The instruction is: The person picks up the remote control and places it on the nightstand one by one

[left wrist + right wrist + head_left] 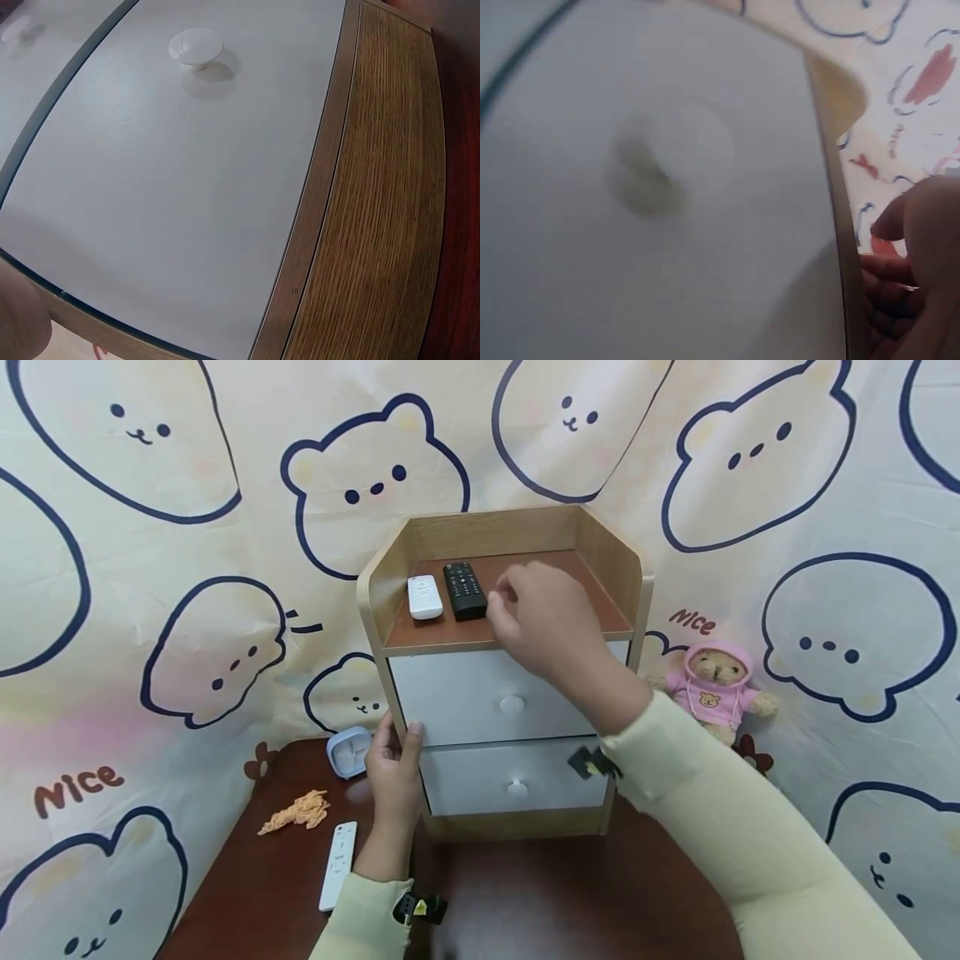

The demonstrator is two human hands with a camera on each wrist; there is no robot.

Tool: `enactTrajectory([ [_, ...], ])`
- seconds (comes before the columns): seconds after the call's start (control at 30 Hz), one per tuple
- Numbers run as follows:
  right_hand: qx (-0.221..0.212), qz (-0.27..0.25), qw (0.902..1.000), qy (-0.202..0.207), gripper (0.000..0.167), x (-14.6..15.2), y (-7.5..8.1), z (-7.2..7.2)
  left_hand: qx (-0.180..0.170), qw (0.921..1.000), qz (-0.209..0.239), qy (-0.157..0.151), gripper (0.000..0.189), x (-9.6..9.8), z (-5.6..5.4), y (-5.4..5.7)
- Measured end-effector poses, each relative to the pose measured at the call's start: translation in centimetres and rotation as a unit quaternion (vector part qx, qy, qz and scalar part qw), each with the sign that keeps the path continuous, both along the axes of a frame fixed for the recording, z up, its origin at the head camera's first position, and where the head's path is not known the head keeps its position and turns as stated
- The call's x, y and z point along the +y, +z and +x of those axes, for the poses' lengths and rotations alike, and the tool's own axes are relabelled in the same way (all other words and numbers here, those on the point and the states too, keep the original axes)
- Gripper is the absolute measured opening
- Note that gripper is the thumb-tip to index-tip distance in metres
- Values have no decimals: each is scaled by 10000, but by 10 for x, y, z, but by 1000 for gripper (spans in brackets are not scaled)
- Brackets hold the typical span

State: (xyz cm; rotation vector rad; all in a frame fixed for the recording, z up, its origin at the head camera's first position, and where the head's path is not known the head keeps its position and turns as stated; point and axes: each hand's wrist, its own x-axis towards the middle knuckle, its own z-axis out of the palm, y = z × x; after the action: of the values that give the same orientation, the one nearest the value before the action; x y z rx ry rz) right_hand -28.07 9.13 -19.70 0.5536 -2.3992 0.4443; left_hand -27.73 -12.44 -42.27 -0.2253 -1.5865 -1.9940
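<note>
- Two hands show, the left hand (393,768) and the right hand (551,622).
- The left hand grips the left side of the one cabinet (517,829), its thumb on the front edge and its fingers round the side.
- The right hand is over the shelf (438,631) on the cabinet's top; its fingers are loosely bent and released, a gap showing between thumb and fingers in the right wrist view.
- Three remotes in all: two on the shelf, the small remote (425,598), white, to the left, and the black remote (465,591) beside it; one on the table (247,902), the long remote (339,866), also white.
- The right fingertips are just beside the black remote; whether they touch it, I cannot tell.
- Two drawers, both closed, the upper drawer (442,702) and the lower drawer (465,785), with one white knob each: upper knob (512,704), lower knob (517,787).
- One orange cloth (300,812), crumpled, lies left of the cabinet, near one blue case (349,752).
- One bear (712,685) in a pink hoodie sits right of the cabinet.
</note>
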Motion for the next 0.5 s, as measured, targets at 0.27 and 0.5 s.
enactTrajectory([
  [0.27, 2453, -113, 9597, 1368, 34, 29, -84, 41, 2, 10000, -35, 46, 42, -2, -1, 0],
  [0.5, 2644, -725, 9452, 1771, 40, 53, -150, 49, -51, 9999, -60, 77, 42, -2, -1, -1],
])
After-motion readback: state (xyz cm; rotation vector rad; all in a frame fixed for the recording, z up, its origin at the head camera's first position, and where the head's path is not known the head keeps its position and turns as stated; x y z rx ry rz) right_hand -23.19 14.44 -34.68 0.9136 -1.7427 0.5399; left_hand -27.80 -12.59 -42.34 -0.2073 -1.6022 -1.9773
